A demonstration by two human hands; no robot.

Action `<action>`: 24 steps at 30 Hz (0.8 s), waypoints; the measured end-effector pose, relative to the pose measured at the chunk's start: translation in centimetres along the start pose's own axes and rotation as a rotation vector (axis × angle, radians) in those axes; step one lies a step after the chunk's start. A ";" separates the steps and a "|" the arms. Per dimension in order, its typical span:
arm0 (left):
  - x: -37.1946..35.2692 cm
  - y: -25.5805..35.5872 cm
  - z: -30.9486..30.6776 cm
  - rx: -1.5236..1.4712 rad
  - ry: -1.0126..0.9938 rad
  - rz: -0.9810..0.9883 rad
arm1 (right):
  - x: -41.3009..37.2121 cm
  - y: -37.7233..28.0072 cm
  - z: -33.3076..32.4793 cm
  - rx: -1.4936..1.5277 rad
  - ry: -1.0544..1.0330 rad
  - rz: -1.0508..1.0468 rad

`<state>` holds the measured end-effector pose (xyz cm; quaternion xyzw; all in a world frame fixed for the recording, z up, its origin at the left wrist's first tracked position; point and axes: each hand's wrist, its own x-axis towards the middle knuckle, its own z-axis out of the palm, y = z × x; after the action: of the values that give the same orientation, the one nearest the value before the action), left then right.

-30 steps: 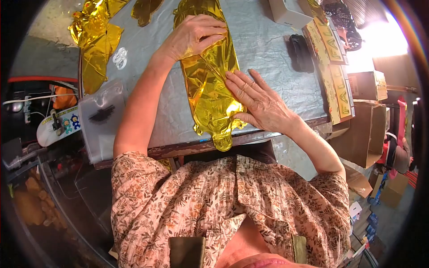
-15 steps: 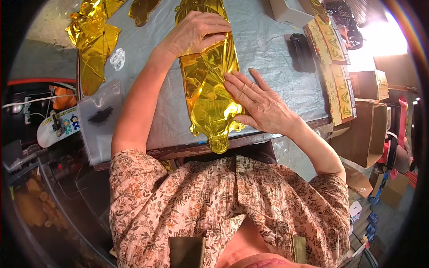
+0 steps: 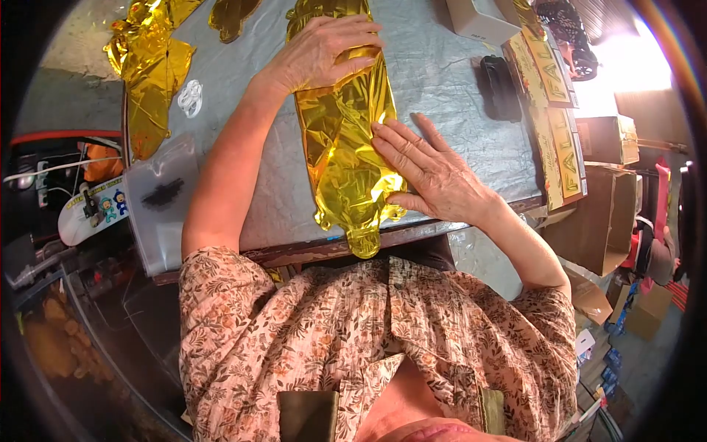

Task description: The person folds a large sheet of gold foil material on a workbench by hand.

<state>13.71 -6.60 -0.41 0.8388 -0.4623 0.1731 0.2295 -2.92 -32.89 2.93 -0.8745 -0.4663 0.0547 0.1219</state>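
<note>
A gold foil balloon (image 3: 342, 144), flat and creased, lies lengthwise on the grey-covered table (image 3: 258, 169). Its narrow tab end hangs over the near table edge. My left hand (image 3: 328, 53) lies across the upper part of the foil, palm down with fingers stretched out. Along the right edge of the foil, lower down, rests my right hand (image 3: 431, 171), its fingers extended and slightly apart. Neither hand grips the foil. The far end of the balloon runs out of view at the top.
More gold foil (image 3: 155, 74) drapes over the left table edge, beside a coil of white ribbon (image 3: 190, 99) and a clear plastic bag (image 3: 166, 210). To the right are a black object (image 3: 499, 88), a white box (image 3: 482, 20) and printed "FALL" boxes (image 3: 563, 155). Cardboard boxes (image 3: 593, 214) stand beyond.
The balloon's tab end sits slightly lower, toward me. Both hands stay nearly in place on the foil, and the view has shifted a little.
</note>
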 end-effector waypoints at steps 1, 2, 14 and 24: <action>0.1 0.1 -0.2 0.002 0.003 -0.018 | -0.1 0.1 -0.2 -0.008 -0.013 -0.001; 0.3 -0.1 -0.5 0.002 0.005 -0.019 | -0.4 0.4 -0.2 -0.008 -0.015 -0.002; 5.3 -6.8 -1.4 -0.206 -0.213 -0.037 | 0.3 0.4 -1.0 -0.008 0.037 0.024; 6.0 -7.5 -1.1 -0.352 -0.231 -0.183 | 9.6 1.9 1.7 -0.117 0.339 0.335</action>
<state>23.11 -6.66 1.85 0.8386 -0.4306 -0.0287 0.3325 3.64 -25.68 0.93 -0.9418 -0.2903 -0.1006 0.1367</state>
